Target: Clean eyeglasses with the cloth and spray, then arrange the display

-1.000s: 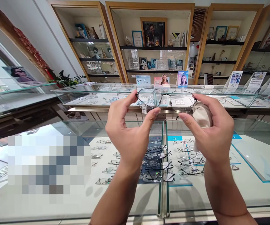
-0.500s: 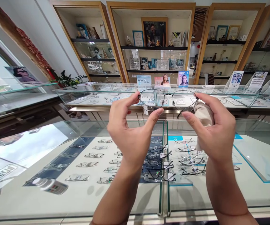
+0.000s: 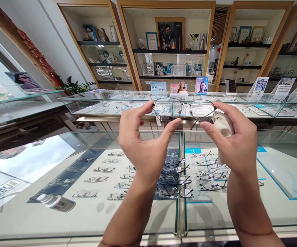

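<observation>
A pair of thin dark-framed eyeglasses is held up level above the glass counter, facing the far shelves. My left hand grips its left end, index finger at the hinge and thumb stretched below the left lens. At the other end, my right hand has its index finger against the right hinge, thumb below the right lens. A beige cloth is tucked in the right palm, its lower part hanging behind the hand. From the left side of the frame dangles a small white tag.
Under my arms, a glass display counter shows rows of eyeglasses. A white bottle lies tilted at its left. Beyond stand another glass showcase, promotional cards and wooden shelving.
The right hand has shifted very slightly left with its end of the eyeglasses. The dangling tag has swung a little to the left. Both hands keep their hold.
</observation>
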A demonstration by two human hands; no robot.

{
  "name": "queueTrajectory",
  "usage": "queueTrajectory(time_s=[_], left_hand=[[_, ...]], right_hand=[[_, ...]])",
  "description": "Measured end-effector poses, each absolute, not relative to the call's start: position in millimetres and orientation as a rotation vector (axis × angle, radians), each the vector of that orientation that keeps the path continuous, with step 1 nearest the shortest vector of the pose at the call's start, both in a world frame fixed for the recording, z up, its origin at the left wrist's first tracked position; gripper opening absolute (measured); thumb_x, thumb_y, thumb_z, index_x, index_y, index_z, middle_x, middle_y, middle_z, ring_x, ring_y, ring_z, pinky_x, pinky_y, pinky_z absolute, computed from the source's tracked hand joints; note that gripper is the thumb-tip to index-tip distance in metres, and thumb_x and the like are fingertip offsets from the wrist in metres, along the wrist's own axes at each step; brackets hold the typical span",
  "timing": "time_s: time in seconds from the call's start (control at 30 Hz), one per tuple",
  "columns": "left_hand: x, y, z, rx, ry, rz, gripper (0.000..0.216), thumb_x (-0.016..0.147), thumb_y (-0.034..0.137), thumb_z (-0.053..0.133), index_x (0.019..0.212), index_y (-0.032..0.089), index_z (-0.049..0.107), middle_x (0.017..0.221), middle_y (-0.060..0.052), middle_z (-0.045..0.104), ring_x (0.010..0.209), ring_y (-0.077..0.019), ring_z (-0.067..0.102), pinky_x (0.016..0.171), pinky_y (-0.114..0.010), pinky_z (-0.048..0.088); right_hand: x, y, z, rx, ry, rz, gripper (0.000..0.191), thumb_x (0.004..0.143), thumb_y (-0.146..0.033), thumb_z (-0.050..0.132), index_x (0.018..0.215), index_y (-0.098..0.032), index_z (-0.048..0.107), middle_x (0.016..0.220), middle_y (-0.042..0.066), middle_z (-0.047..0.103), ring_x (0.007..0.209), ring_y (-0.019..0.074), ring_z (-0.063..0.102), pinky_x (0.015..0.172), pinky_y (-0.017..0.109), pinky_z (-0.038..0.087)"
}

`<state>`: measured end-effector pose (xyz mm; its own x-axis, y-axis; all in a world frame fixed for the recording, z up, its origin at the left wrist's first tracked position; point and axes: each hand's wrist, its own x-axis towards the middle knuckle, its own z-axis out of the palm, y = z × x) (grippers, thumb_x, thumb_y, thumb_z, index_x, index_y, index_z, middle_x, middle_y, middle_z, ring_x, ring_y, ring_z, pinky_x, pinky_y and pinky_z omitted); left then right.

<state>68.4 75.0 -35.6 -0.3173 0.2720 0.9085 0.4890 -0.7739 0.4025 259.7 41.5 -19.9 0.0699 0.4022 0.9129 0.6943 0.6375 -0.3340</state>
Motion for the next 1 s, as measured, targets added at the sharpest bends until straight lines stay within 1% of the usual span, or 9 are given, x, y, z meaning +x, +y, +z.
queueTrajectory(time_s=[0.17,0.33,0.43,0.53,0.73,0.87,1.0], left_hand=[[70,73,-34,-1.731,-0.972,-2.226,0.05,0.078,0.046,0.092,0.122,0.031,0.073,0.114,-0.004,0.072,0.111,-0.0295,0.067,0.093,-0.047,0.054],[67,75,-35,-1.762,-0.977,-2.239,0.052,0.08,0.05,0.09,0.125,0.032,0.072,0.118,-0.004,0.072,0.114,-0.0299,0.067,0.096,-0.049,0.055],[64,77,-35,-1.813,-0.996,-2.257,0.054,0.08,0.054,0.088,0.126,0.031,0.071,0.12,-0.005,0.072,0.118,-0.0304,0.067,0.097,-0.049,0.056],[63,78,-34,-1.853,-1.05,-2.267,0.054,0.08,0.054,0.088,0.125,0.029,0.072,0.119,-0.005,0.074,0.116,-0.0292,0.069,0.096,-0.047,0.057],[62,82,-33,-1.934,-1.103,-2.29,0.052,0.081,0.047,0.089,0.127,0.028,0.072,0.123,-0.005,0.076,0.117,-0.0257,0.071,0.095,-0.039,0.057],[62,84,-35,-1.95,-1.095,-2.288,0.052,0.082,0.043,0.089,0.129,0.029,0.072,0.126,-0.005,0.075,0.117,-0.0252,0.071,0.096,-0.039,0.057],[63,83,-34,-1.946,-1.106,-2.279,0.053,0.082,0.045,0.089,0.129,0.029,0.071,0.125,-0.005,0.075,0.116,-0.0254,0.071,0.096,-0.04,0.057]], right_hand=[[260,42,-20,-0.959,-1.556,-0.277,0.035,0.094,-0.039,0.075,0.126,-0.026,0.073,0.121,0.007,0.078,0.114,0.0309,0.074,0.1,0.053,0.062],[259,42,-20,-0.95,-1.553,-0.272,0.034,0.093,-0.039,0.076,0.124,-0.027,0.073,0.119,0.007,0.078,0.113,0.0307,0.074,0.099,0.052,0.062],[257,41,-21,-0.927,-1.535,-0.275,0.034,0.092,-0.04,0.078,0.122,-0.027,0.073,0.116,0.006,0.078,0.109,0.0301,0.075,0.094,0.05,0.064],[255,40,-22,-0.9,-1.514,-0.292,0.032,0.091,-0.04,0.078,0.12,-0.028,0.072,0.11,0.005,0.077,0.105,0.0294,0.075,0.089,0.048,0.065],[251,37,-21,-0.853,-1.498,-0.311,0.03,0.091,-0.039,0.081,0.117,-0.028,0.07,0.108,0.004,0.075,0.1,0.0264,0.074,0.088,0.047,0.065],[251,37,-22,-0.877,-1.511,-0.308,0.031,0.092,-0.042,0.079,0.119,-0.029,0.068,0.109,0.006,0.074,0.1,0.0282,0.072,0.088,0.048,0.065],[252,38,-25,-0.891,-1.518,-0.286,0.033,0.094,-0.042,0.077,0.123,-0.029,0.065,0.11,0.006,0.073,0.099,0.0277,0.072,0.087,0.047,0.064]])
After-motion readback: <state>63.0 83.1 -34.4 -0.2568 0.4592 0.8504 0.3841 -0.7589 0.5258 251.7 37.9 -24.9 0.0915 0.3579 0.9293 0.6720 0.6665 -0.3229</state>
